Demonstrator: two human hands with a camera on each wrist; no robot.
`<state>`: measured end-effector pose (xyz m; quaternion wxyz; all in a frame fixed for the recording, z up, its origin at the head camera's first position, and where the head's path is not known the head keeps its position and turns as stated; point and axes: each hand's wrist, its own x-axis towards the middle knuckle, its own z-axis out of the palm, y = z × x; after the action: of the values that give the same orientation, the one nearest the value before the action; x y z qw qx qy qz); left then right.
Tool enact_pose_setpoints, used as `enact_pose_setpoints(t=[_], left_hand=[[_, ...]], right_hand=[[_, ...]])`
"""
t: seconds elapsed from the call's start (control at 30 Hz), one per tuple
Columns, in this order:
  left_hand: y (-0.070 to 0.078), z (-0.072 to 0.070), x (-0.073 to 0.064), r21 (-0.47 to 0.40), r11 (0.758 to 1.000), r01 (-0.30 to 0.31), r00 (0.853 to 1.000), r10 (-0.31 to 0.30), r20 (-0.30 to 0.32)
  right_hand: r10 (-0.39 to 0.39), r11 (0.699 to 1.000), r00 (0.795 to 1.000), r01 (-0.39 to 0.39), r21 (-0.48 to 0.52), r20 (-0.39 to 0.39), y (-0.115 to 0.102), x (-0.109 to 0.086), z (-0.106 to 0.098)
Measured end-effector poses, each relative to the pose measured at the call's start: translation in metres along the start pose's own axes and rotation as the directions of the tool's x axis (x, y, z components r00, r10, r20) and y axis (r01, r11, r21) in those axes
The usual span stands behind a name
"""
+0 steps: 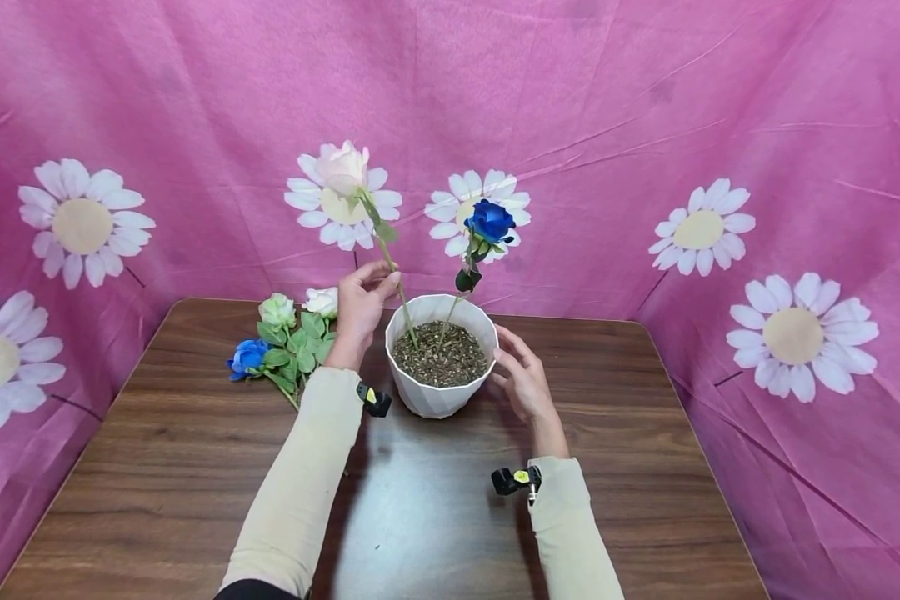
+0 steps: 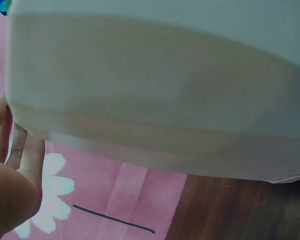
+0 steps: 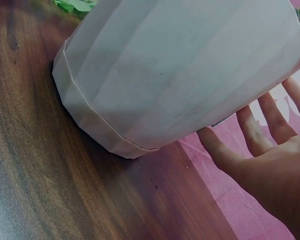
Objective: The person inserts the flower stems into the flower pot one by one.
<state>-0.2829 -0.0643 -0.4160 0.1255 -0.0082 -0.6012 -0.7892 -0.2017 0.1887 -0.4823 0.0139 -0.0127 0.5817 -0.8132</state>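
With thumb and fingers, my left hand (image 1: 366, 304) pinches the stem of a pale pink rose (image 1: 342, 169), whose lower end meets the soil (image 1: 450, 367) in a white faceted pot (image 1: 437, 402). A blue rose (image 1: 491, 222) stands in the same soil, further right. My right hand (image 1: 523, 379) rests against the pot's right side with fingers extended. In the right wrist view its fingertips (image 3: 207, 134) touch the outer wall. The pot (image 2: 140, 75) fills most of the left wrist view, with part of my left hand (image 2: 12, 195) at the left edge.
Left of the pot, several cut roses lie on the wooden table (image 1: 615, 500): a blue one (image 1: 248, 358), a greenish-white one (image 1: 277, 310) and a white one (image 1: 321, 302) among leaves. A pink curtain (image 1: 570, 100) with printed daisies surrounds the table's back and sides.
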Motion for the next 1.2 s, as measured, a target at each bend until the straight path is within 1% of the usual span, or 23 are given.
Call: enact_pose_setpoints(t=[0.07,0.17,0.23,0.33,0.43,0.57,0.6,0.67,0.9,1.1,1.13,1.2], left_hand=[[-0.004,-0.001,0.0,0.01,1.0,0.026,1.0,-0.026,0.006],[-0.008,-0.002,-0.001,-0.004,0.998,0.061,0.998,-0.061,0.003],[-0.01,-0.002,-0.002,-0.01,0.998,0.069,0.998,-0.07,-0.007],[-0.009,0.0,-0.003,0.013,0.999,0.038,0.999,-0.038,-0.017],[-0.008,0.001,-0.004,0.083,0.996,-0.015,1.0,0.016,-0.009],[-0.009,0.001,-0.004,0.205,0.976,-0.078,0.997,0.078,0.011],[-0.009,0.001,-0.003,0.225,0.971,-0.084,0.996,0.084,0.013],[-0.011,-0.001,-0.003,0.244,0.965,-0.093,0.996,0.093,0.014],[-0.015,-0.004,-0.004,0.239,0.965,-0.108,0.994,0.11,0.008],[-0.018,-0.004,-0.006,0.277,0.953,-0.122,0.992,0.125,0.007],[-0.014,-0.003,-0.009,0.285,0.95,-0.126,0.992,0.128,0.01],[-0.015,-0.004,-0.009,0.296,0.947,-0.128,0.991,0.131,0.011]], right_hand=[[0.0,1.0,1.0,0.0,0.003,-0.001,0.0,0.0,0.0],[0.005,1.0,1.0,-0.005,0.001,0.003,0.0,0.001,-0.002],[0.008,1.0,1.0,-0.008,-0.003,0.007,0.001,0.002,-0.002],[0.003,1.0,1.0,-0.003,-0.005,0.008,0.001,0.002,-0.002],[-0.012,1.0,1.0,0.012,-0.006,0.005,-0.001,0.001,-0.001],[-0.017,1.0,1.0,0.017,-0.004,0.006,-0.002,0.001,0.0],[-0.014,1.0,1.0,0.015,-0.001,0.005,-0.002,0.001,0.0],[-0.008,1.0,1.0,0.008,0.004,0.008,-0.001,0.001,-0.001],[0.0,1.0,1.0,0.0,-0.002,0.018,-0.002,0.002,-0.002],[-0.001,1.0,1.0,0.001,-0.002,0.011,-0.003,0.001,-0.001],[-0.001,1.0,1.0,0.001,-0.002,0.011,-0.002,0.001,-0.002],[-0.001,1.0,1.0,0.001,-0.005,0.015,-0.001,0.001,-0.002]])
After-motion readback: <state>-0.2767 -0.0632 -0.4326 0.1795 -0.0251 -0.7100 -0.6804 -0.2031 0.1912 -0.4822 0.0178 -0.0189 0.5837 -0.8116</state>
